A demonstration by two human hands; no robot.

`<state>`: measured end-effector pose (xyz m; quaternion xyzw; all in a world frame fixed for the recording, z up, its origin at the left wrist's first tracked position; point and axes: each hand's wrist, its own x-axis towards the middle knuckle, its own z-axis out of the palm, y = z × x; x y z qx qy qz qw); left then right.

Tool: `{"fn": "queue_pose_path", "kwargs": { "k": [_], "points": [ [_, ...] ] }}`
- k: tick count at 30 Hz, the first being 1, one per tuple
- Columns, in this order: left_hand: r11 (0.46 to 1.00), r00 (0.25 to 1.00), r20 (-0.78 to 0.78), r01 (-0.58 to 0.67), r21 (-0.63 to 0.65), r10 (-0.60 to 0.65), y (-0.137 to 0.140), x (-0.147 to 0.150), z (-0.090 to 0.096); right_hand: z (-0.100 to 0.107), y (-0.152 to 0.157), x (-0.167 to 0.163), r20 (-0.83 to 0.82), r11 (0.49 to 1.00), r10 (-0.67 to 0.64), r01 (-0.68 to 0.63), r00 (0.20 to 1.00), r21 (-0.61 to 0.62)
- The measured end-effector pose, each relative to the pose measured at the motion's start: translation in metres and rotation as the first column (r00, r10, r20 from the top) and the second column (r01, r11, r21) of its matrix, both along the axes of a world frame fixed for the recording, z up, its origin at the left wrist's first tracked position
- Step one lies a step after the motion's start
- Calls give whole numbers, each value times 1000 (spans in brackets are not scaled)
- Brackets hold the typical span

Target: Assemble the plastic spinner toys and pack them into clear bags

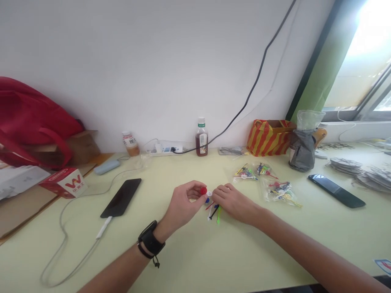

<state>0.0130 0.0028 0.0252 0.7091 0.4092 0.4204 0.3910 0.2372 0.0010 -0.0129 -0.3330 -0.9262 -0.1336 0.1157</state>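
While the forearms are extended over the pale green table (189, 260), a red round piece (203, 191) is pinched between the thumb and fingers of the left hand (187, 202), whose wrist is circled by a black band (152, 238). The right hand (233, 202) is held just beside it with the fingers curled downward; whether anything is gripped there cannot be told, since the fingertips are hidden. Between the two hands a white round piece (209, 194) and a blue round piece (207, 200) are partly seen, close to the left fingertips. Below them, a red stick (209, 206), a white stick (209, 214), a black stick (214, 212) and a green stick (218, 216) are fanned out near the right fingers. Beyond the right hand, more coloured parts are contained in three clear bags (279, 191). A bottle of dark drink (202, 140) is stood upright by the wall, a black phone (121, 198) is laid to the left with a cable plugged in, and another phone (336, 191) is placed far to the right.
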Motion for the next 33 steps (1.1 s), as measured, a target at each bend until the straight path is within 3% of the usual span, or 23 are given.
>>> {"fn": "queue_pose_path", "kwargs": {
  "k": [8,18,24,29,33],
  "points": [
    [981,977,210,-2,-196,44,6,-21,-35,-16,5,-1,-134,998,-36,42,990,49],
    [976,971,234,-1,-218,53,8,-19,-41,-28,7,13,-470,989,-149,138,870,-57],
    [981,972,233,48,-189,-3,6,-19,-40,-15,-1,8,-636,983,-181,127,750,-130],
    [976,968,238,125,-176,-81,3,-15,-37,7,-18,-3,-651,969,-200,52,732,-240],
    [951,961,269,146,-272,-70,0,-2,-26,14,-23,-6,-769,957,-201,-47,606,-287]
  ]
}}
